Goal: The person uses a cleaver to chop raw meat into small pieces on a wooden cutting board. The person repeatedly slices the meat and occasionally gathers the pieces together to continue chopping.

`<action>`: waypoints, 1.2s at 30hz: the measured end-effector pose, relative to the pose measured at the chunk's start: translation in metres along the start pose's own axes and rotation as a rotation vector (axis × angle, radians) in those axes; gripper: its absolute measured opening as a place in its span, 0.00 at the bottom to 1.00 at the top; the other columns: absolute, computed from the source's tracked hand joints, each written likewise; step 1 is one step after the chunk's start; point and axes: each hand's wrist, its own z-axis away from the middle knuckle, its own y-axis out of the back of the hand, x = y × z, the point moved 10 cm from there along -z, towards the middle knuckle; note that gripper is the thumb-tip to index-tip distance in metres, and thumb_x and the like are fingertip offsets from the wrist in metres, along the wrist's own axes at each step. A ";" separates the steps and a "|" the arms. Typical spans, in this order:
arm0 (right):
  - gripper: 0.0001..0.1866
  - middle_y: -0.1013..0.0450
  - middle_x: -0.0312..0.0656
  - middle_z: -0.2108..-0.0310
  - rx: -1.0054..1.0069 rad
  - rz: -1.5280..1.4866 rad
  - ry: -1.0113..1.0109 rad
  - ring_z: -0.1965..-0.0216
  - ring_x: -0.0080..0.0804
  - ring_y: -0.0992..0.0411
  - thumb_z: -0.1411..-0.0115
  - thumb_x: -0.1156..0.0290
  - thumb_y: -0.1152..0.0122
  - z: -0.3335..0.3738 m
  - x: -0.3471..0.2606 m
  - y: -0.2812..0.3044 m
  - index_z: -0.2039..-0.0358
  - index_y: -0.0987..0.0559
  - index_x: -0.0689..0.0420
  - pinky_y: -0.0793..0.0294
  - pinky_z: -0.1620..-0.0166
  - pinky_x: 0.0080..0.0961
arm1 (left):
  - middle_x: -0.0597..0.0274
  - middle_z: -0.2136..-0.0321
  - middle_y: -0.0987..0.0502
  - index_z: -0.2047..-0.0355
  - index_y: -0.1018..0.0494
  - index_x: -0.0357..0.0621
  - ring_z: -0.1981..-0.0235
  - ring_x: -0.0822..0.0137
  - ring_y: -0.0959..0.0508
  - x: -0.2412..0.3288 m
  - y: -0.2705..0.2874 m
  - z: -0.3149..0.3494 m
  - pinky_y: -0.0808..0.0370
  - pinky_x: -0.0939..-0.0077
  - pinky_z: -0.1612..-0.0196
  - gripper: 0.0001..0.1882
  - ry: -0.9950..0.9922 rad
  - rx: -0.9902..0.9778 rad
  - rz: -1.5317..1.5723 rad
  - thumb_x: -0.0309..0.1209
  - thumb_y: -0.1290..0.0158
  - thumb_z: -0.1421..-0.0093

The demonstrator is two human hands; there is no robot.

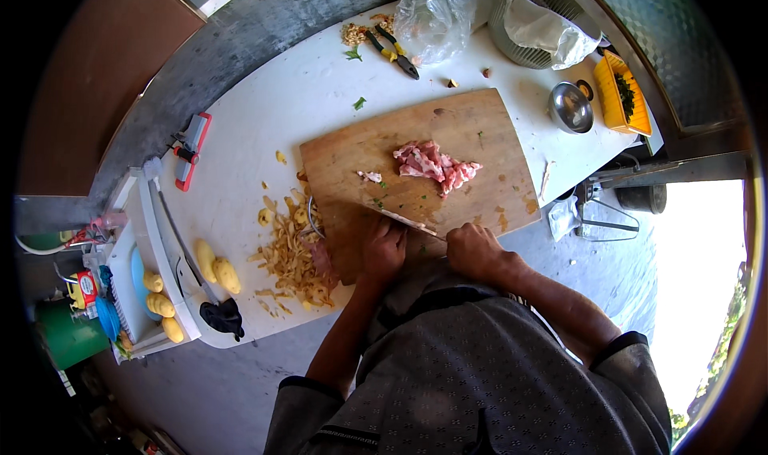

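My right hand (pixel 475 249) is closed round the handle of a knife (pixel 410 222) at the near edge of the wooden cutting board (pixel 344 163). The blade points left and slightly away from me. My left hand (pixel 386 249) lies on the near part of the board, just below the blade, with its fingers curled. Whatever may be under those fingers is hidden. Beyond the knife lies a pile of sliced raw meat (pixel 434 165), with a small pale scrap of meat (pixel 370 176) to its left.
Peelings (pixel 292 251) are heaped left of the board, near peeled potatoes (pixel 216 269). Pliers (pixel 394 52) and a clear plastic bag (pixel 436 19) lie at the back. A metal bowl (pixel 570 108), a yellow basket (pixel 622 95) and a grey-green basket (pixel 512 23) stand back right.
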 end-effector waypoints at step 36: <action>0.16 0.19 0.65 0.51 -0.037 0.007 -0.012 0.46 0.63 0.19 0.36 0.68 0.39 -0.036 -0.022 -0.013 0.54 0.16 0.65 0.18 0.44 0.55 | 0.49 0.64 0.20 0.64 0.17 0.39 0.62 0.44 0.19 0.000 0.002 -0.002 0.20 0.53 0.58 0.05 -0.035 0.016 0.049 0.21 0.35 0.41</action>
